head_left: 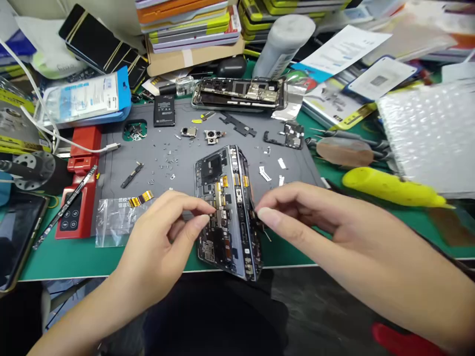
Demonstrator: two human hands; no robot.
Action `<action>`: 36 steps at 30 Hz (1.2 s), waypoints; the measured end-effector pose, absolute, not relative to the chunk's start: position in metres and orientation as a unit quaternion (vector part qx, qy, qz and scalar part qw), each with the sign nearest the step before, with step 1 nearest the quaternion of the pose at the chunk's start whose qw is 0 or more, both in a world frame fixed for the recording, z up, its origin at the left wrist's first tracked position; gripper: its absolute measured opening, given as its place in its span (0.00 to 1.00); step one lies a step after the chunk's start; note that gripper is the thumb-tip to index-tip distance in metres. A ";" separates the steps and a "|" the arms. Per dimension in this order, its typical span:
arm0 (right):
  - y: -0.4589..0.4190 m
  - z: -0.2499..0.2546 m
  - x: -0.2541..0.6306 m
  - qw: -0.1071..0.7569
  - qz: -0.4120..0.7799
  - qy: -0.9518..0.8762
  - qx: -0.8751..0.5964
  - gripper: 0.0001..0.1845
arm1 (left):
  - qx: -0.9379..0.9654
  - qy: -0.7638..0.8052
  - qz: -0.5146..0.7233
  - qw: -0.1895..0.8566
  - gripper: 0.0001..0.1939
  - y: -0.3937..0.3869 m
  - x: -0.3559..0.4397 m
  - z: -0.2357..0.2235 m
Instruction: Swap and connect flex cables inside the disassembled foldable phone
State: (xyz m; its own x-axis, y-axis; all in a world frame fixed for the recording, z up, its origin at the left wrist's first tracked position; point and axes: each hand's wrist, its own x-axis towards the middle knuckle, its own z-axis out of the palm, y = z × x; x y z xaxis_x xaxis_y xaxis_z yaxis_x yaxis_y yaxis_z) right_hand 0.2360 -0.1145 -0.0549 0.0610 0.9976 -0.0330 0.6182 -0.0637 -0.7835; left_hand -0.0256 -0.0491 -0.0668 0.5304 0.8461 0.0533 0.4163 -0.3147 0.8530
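An opened-up folding phone (232, 237) stands half folded like a tent at the bench's near edge, its boards and gold flex cables bare. My left hand (166, 237) is closed, thumb and forefinger pinched at the phone's left half, over the inner parts. On the other side, my right hand (326, 232) pinches at the right half with thumb and forefinger. Whatever small part lies between the fingertips is hidden. Beyond the phone lie two camera modules (213, 137) (189, 132), a black battery (164, 111) and loose screws (170, 161).
Another opened phone (239, 94) lies at the back of the grey mat (115, 168). A red device (79, 198) and a zip bag (111, 225) are at left. Right are a yellow-handled tool (389, 188) and bubble wrap (430, 133). Stacked boxes (193, 24) line the back.
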 end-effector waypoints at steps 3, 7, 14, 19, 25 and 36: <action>-0.110 -0.058 0.237 0.319 0.345 -0.615 -0.633 0.17 | 0.780 0.401 0.248 0.411 0.07 -0.046 -0.020 -0.063; -0.108 -0.063 0.238 0.340 0.376 -0.594 -0.625 0.14 | 0.789 0.402 0.239 0.399 0.07 -0.045 -0.015 -0.061; -0.106 -0.065 0.234 0.318 0.429 -0.546 -0.646 0.18 | 0.792 0.406 0.219 0.399 0.11 -0.039 -0.007 -0.050; -0.108 -0.074 0.238 0.312 0.445 -0.545 -0.638 0.20 | 0.783 0.419 0.205 0.411 0.12 -0.035 -0.003 -0.046; -0.112 -0.083 0.239 0.332 0.454 -0.556 -0.612 0.22 | 0.768 0.430 0.198 0.431 0.11 -0.034 -0.003 -0.045; -0.130 -0.092 0.250 0.261 0.442 -0.540 -0.667 0.27 | 0.758 0.425 0.196 0.455 0.10 -0.032 -0.004 -0.050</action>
